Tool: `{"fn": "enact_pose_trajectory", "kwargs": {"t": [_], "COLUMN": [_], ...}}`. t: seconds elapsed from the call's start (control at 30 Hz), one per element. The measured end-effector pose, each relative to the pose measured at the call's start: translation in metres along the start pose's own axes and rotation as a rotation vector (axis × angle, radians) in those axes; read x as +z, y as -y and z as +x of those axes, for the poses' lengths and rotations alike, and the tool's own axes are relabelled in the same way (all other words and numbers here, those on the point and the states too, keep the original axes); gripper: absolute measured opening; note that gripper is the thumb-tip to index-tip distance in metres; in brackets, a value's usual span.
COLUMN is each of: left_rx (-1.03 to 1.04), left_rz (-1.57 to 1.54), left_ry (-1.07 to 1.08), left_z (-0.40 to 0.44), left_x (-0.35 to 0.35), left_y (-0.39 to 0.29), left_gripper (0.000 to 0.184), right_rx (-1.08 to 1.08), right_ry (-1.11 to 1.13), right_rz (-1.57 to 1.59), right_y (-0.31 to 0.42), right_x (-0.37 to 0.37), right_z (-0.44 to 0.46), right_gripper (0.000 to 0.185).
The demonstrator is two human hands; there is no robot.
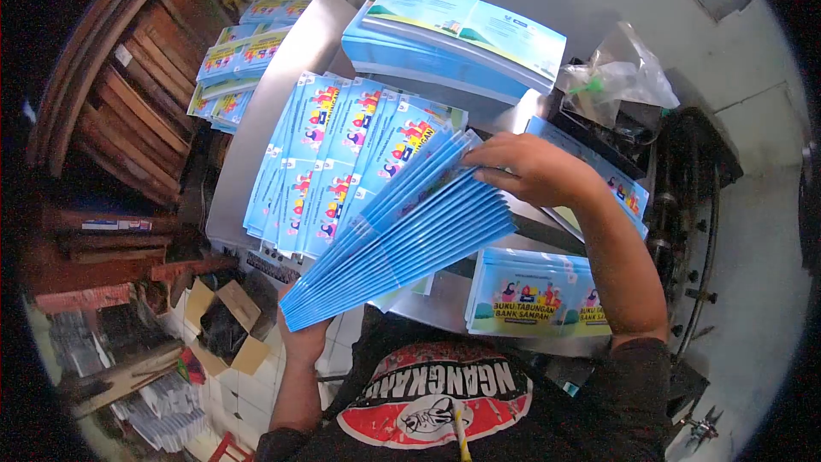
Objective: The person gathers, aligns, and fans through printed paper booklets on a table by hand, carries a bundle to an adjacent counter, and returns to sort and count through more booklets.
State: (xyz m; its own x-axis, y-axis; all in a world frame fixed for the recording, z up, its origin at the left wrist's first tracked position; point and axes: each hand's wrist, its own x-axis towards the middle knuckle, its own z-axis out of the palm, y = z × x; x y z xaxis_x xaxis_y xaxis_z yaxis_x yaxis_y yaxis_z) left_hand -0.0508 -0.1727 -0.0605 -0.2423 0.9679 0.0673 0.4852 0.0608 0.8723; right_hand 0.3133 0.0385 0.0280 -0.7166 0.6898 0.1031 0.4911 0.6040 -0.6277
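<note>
A fanned stack of blue printed booklets (398, 235) is held between my two hands, slanting over the table, its edges spread apart at the upper right. My left hand (304, 334) grips the lower left end, with its fingers mostly hidden under the stack. At the upper right end, my right hand (530, 169) has thumb and fingers closed on the top edges. Just behind the fan lie overlapping rows of booklet sheets (342, 133) with cartoon figures. Nearer my body on the right sits a small stack of "Buku Tabungan Bank Sampah" booklets (530, 287).
A tall stack of printed sheets (453, 38) stands at the table's back. More booklets (244, 60) are piled beyond its left edge. A clear plastic bag (620, 77) rests on a black box at right. An open cardboard box (227, 321) is on the floor.
</note>
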Motion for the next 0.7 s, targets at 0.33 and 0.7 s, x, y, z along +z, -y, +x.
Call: {"fn": "enact_pose_trajectory", "kwargs": {"t": [0.33, 0.7], "left_rx": [-0.056, -0.136], "left_rz": [-0.1, -0.084], "left_ry": [0.035, 0.09], "left_z": [0.003, 0.005], "left_x": [0.001, -0.001], "left_y": [0.001, -0.006], "left_gripper": [0.046, 0.055], "right_rx": [0.324, 0.646], "right_ry": [-0.04, -1.167], "right_rz": [0.51, 0.101], "right_y": [0.007, -0.036], "right_x": [0.003, -0.054], "right_z": [-0.009, -0.116], "right_gripper": [0.022, 0.026]}}
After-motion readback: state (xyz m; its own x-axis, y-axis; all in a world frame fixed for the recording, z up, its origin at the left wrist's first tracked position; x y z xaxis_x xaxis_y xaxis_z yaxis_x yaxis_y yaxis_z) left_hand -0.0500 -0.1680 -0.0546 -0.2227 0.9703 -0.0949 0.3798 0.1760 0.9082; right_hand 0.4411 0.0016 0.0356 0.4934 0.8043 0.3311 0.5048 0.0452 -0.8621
